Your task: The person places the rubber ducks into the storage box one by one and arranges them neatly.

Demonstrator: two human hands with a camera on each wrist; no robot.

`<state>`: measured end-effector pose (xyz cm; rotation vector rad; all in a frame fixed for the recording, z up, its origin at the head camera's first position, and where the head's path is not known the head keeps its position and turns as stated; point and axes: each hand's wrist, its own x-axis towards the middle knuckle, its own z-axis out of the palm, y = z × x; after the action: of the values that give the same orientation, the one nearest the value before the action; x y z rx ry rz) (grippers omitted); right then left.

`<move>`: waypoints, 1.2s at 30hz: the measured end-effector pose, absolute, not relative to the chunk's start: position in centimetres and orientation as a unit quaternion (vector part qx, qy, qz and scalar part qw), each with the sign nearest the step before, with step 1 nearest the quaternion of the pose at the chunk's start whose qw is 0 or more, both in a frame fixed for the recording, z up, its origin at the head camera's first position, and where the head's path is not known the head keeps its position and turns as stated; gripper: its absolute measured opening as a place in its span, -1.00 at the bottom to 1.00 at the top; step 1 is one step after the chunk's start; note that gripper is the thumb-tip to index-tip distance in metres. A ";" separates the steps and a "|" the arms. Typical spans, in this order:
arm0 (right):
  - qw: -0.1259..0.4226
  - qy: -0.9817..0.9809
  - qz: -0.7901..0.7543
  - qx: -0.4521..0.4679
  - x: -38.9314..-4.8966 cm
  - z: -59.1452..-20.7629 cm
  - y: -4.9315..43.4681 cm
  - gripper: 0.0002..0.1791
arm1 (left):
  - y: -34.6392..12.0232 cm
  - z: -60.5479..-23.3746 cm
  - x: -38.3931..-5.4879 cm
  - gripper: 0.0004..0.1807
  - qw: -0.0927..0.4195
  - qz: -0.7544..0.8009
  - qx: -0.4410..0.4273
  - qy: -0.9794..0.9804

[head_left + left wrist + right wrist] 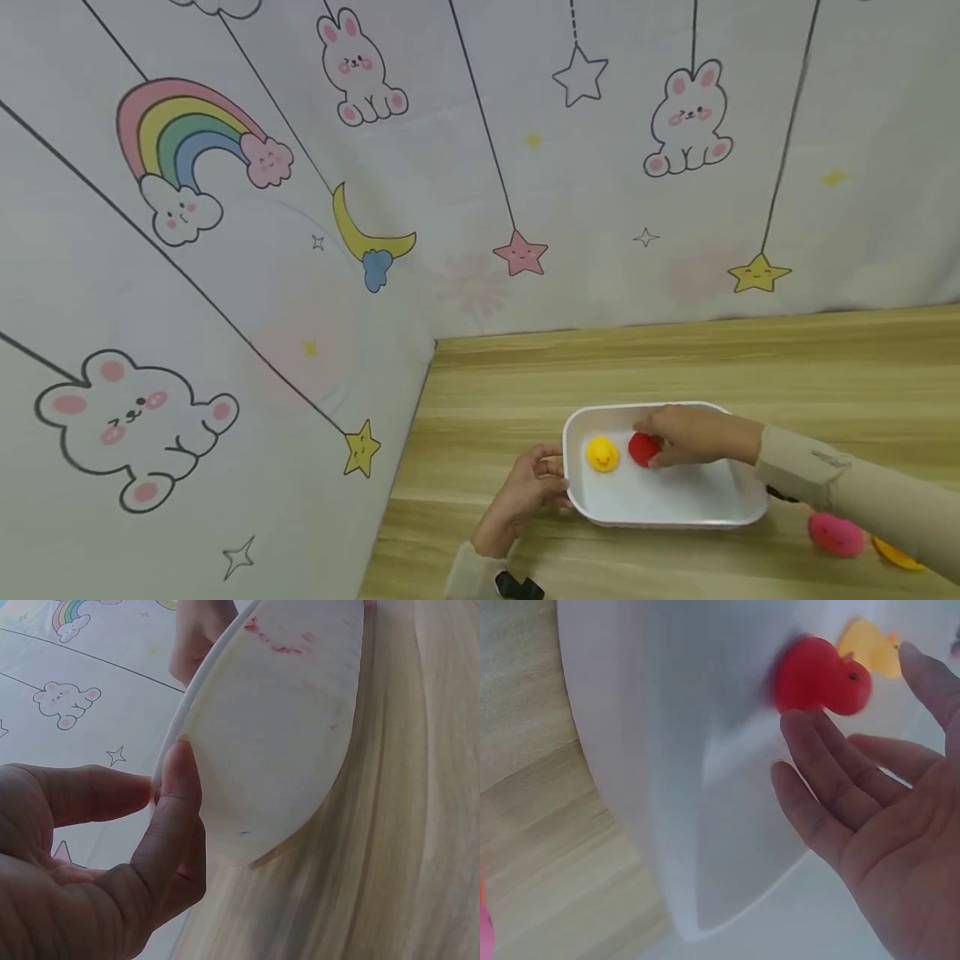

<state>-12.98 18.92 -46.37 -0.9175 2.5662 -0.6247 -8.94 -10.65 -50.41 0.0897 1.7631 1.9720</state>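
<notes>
A: What lies nearest the camera?

B: A pale left sleeve (467, 573), with a black strap (519, 587) beside it, just behind the left grip (527, 485).

A: And what does that grip have?

B: The end of the white tray (675, 504). Thumb and forefinger come together at its rim, pinching it lightly, while the other fingers curl below. Reddish smudges (279, 646) mark the tray's outer wall, ahead of those fingertips.

A: The right grip (688, 435)?

B: It reaches down into the tray, thumb and fingers well apart and loosely bent, with nothing clasped. The red duck (642, 450) sits in the tray right at its fingertips, between thumb and fingers. Whether the fingertips touch it cannot be told for certain.

A: Anything else inside?

B: A yellow duck (602, 455), just past the red one from the right grip, on the side toward the left grip.

A: Outside the tray?

B: A pink toy (836, 534) and a yellow-orange toy (897, 555), partly hidden by the right sleeve (885, 510), lie on the bench (480, 392) behind the right grip. Well beyond both grips hangs a white cloth (450, 150) printed with rabbits and stars.
</notes>
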 end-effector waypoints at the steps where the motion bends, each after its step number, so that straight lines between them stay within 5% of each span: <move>1: 0.170 0.903 -0.229 -0.321 -12.9 -46.1 19.3 -0.49 | -10.6 -50.4 -8.9 -0.43 0.245 0.721 0.034 0.648; 21: 0.052 0.870 -0.468 -0.148 -9.0 -44.1 28.9 -0.46 | -10.7 -50.9 -9.0 -0.36 0.253 0.728 0.049 0.635; 36: 0.012 0.828 -0.558 -0.056 -4.2 -46.3 35.0 -0.51 | -10.3 -50.9 -8.9 -0.35 0.276 0.732 0.056 0.621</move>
<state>-4.16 35.05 -46.31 -0.1743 2.5806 -1.7409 -8.86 -10.31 -50.93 0.1500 1.6687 1.9660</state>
